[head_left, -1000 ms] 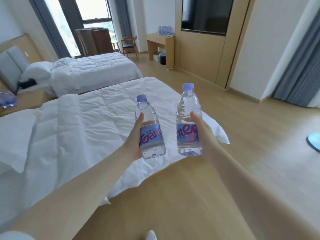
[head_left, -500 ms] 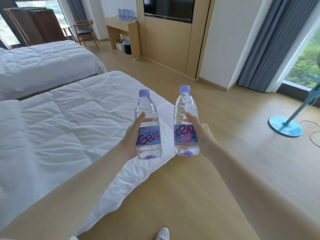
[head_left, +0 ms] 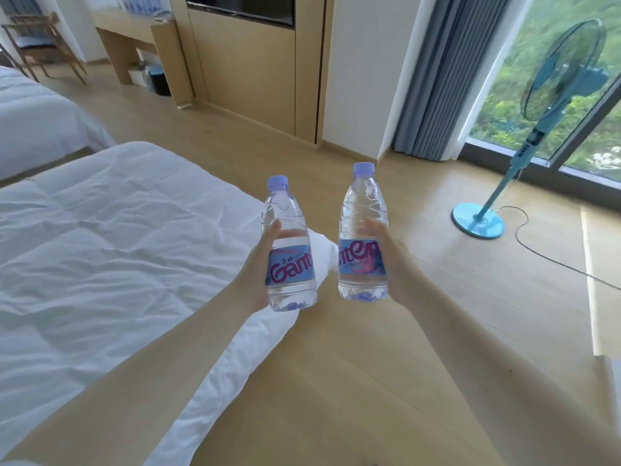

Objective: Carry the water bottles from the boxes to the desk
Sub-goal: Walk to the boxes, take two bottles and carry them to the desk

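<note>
Two clear water bottles with purple caps and blue-and-pink labels are held upright in front of me. My left hand [head_left: 257, 270] grips the left bottle [head_left: 289, 250] around its label. My right hand [head_left: 395, 264] grips the right bottle [head_left: 362, 237] the same way, a little higher. The bottles stand a hand's width apart, above the corner of the near bed. The wooden desk [head_left: 134, 26] is far off at the upper left, with several more bottles [head_left: 141, 3] on its top.
A white bed [head_left: 100, 264] fills the left side; a second bed [head_left: 37, 116] lies beyond it. A blue standing fan [head_left: 524, 146] with a cable across the floor is at the right by the window. A wooden chair [head_left: 37, 42] stands near the desk. Wooden floor lies ahead.
The view has swung to the right: the beds slid left, the fan and window came into sight. Both hands keep hold of their bottles in the same pose.
</note>
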A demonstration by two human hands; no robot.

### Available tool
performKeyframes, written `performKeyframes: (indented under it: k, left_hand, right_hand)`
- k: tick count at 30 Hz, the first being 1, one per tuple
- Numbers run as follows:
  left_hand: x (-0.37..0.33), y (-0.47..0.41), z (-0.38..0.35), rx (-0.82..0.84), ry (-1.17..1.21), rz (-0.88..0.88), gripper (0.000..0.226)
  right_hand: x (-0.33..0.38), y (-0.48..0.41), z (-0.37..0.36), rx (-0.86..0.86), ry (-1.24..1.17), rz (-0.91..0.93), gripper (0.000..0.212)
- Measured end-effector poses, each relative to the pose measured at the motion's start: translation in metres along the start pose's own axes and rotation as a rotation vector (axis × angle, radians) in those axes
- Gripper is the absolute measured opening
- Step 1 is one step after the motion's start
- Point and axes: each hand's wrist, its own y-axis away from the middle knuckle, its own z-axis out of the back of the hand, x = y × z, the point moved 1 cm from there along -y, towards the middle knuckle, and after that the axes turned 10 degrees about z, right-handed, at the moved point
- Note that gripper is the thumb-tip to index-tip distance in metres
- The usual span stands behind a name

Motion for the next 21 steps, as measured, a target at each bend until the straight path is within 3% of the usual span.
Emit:
performKeyframes:
  k: [5,13,21]
  left_hand:
    - [-0.008,-0.05,-0.04,0.05,-0.071,0.029,0.049]
    - [-0.029,-0.139,-0.129,-0.025,-0.139,0.021,0.039]
    - [-0.051,-0.204,-0.219,-0.025,-0.071,-0.006,0.049]
  right_hand:
    - [-0.003,-0.038,0.045,0.0,-0.07,-0.005,0.031]
    - [0.011,-0.112,0.15,0.086,-0.209,-0.005,0.038]
    - [0.035,-0.174,0.241,0.102,-0.252,0.008,0.036]
